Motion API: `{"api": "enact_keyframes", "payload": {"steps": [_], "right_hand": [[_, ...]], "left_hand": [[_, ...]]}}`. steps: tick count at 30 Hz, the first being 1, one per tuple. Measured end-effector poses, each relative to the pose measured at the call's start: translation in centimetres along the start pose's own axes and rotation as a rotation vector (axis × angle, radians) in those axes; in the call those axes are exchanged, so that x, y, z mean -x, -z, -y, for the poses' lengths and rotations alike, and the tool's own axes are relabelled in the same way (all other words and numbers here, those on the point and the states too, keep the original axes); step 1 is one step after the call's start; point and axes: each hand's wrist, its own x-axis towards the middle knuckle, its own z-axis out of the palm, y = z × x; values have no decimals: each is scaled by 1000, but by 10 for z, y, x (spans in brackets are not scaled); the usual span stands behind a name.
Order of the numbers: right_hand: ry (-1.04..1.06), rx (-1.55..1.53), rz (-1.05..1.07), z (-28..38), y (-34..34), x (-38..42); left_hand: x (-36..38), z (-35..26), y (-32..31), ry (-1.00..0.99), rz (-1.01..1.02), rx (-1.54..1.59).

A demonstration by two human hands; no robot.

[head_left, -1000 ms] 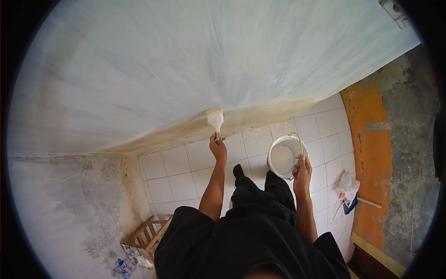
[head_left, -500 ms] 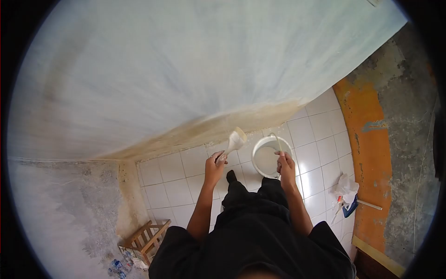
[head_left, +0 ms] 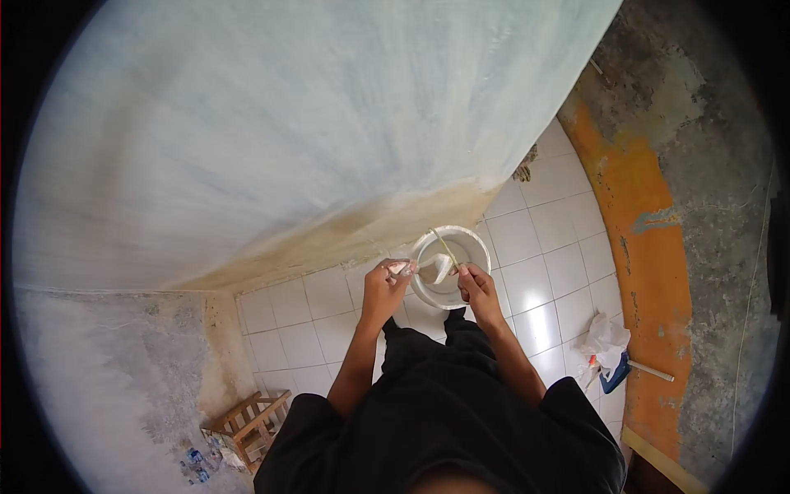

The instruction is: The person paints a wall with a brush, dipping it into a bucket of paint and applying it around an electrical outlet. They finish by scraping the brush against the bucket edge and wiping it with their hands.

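Note:
A paint brush (head_left: 438, 265) with a pale, coated head is gripped by its handle in my left hand (head_left: 387, 284); its bristles point right, over the opening of a white bucket (head_left: 484, 247). My right hand (head_left: 480, 288) is closed on the bucket's thin handle (head_left: 443, 242), at the bucket's right side. Whitish liquid shows inside the bucket, partly hidden by the brush. Above the hands rises a wall (head_left: 329, 107) coated pale blue-white, with a bare tan strip along its foot.
White floor tiles (head_left: 514, 247) run beneath me. A wooden rack (head_left: 251, 424) stands at lower left, near plastic bottles (head_left: 196, 465). At right lie a white plastic bag (head_left: 606, 342) and a blue tool (head_left: 615, 375), beside an orange and grey wall (head_left: 650, 247).
The brush has swung from pointing up beside the bucket to lying over its opening. The bucket, with my right hand on its handle, appears further left and closer to my left hand.

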Motion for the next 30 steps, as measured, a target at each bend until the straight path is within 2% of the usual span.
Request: {"api": "enact_keyframes", "payload": {"steps": [7,9,12,18,24,30], "right_hand": [[40,-44,4,38,60,8],[67,-54,-7,42,68,10],[102,-101,-33,42,68,17],[191,-196,-190,35,45,36],[262,-272,-329,25,18,51],[325,-286,-440,11,-10,62]], "left_hand": [[-16,-62,-56,-160,-75,-148],[-20,-83,-61,-162,-62,-147],[-24,-86,-62,-290,-62,-225],[-22,-106,-68,-561,30,-449],[-15,-97,-66,-583,116,-502],[-16,-95,-76,-686,160,-532]]}}
